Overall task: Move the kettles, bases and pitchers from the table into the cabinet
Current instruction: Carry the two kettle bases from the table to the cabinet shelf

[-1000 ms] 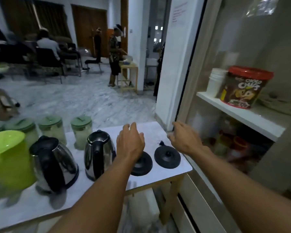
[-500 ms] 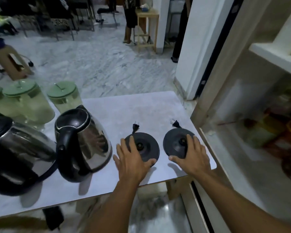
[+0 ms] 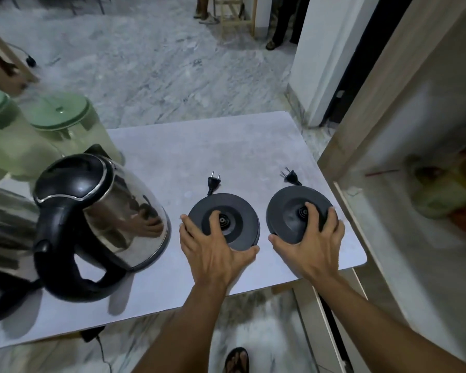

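Bases (image 3: 228, 211) sit gripped on pale table (image 3: 172, 157), marble floor (image 3: 145, 63) beyond.

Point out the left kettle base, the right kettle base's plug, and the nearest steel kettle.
left kettle base (image 3: 233, 208): head view, on its dark top surface.
right kettle base's plug (image 3: 289, 175): head view, on the plug body.
nearest steel kettle (image 3: 119, 205): head view, on its shiny steel side.
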`<state>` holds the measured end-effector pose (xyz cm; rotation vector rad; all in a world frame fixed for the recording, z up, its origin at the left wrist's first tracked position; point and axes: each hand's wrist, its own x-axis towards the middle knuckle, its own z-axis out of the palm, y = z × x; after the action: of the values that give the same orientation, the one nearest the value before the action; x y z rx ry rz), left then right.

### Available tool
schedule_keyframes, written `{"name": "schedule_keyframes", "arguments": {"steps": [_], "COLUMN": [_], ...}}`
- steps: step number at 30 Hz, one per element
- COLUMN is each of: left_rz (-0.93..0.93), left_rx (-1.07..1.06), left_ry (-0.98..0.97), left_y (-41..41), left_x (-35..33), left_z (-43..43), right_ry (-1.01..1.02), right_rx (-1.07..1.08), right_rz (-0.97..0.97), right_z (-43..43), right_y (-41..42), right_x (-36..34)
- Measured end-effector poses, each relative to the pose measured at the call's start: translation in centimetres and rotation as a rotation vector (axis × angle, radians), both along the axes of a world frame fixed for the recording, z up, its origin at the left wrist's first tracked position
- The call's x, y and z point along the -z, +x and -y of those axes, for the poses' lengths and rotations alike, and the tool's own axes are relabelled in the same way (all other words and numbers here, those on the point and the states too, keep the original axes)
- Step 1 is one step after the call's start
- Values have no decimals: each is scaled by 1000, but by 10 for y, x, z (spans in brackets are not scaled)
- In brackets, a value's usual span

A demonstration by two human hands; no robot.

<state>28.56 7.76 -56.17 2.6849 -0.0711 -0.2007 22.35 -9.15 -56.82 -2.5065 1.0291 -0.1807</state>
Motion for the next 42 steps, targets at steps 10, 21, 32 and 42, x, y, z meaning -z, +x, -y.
{"name": "schedule_keyframes", "arguments": {"steps": [10,21,32,42], "left_rz": [61,41,-63,59], "left_rx": [0,33,74,8], "left_ry": [91,123,74,-34], "left_y": [-15,-42,-52,-67], "left_x": [-7,-15,-1,2], "left_z": [1,-15,-32,-26], "right_ry": [-60,-112,38,70], "right_rx": [37,-38,-45,-39], "right_rz": [83,31,60,97], "right_z": [-9,-22,-30,-25], "right_y": [-10,-51,-57,-63], "right_x": [-4,-19,-1,-5]}}
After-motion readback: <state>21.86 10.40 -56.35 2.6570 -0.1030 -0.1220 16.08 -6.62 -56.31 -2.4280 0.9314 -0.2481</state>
